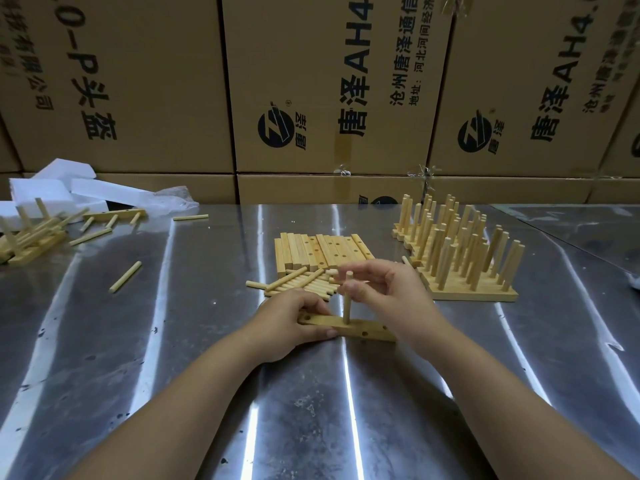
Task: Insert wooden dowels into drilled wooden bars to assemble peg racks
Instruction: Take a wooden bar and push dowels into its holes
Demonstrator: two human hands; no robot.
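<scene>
A drilled wooden bar [360,330] lies flat on the steel table in front of me. My left hand [294,318] presses down on its left end. One dowel [347,306] stands upright in a hole of the bar, and my right hand [388,289] pinches its upper part. Other holes show to the right of the dowel. Behind the hands lies a loose pile of dowels [298,284] and a flat stack of drilled bars [322,252].
Finished peg racks [460,251] stand at the right rear. Stray dowels [125,276] and odd racks [31,237] lie at the left, with white foam blocks [69,188] behind. Cardboard boxes [311,98] wall off the table's far edge.
</scene>
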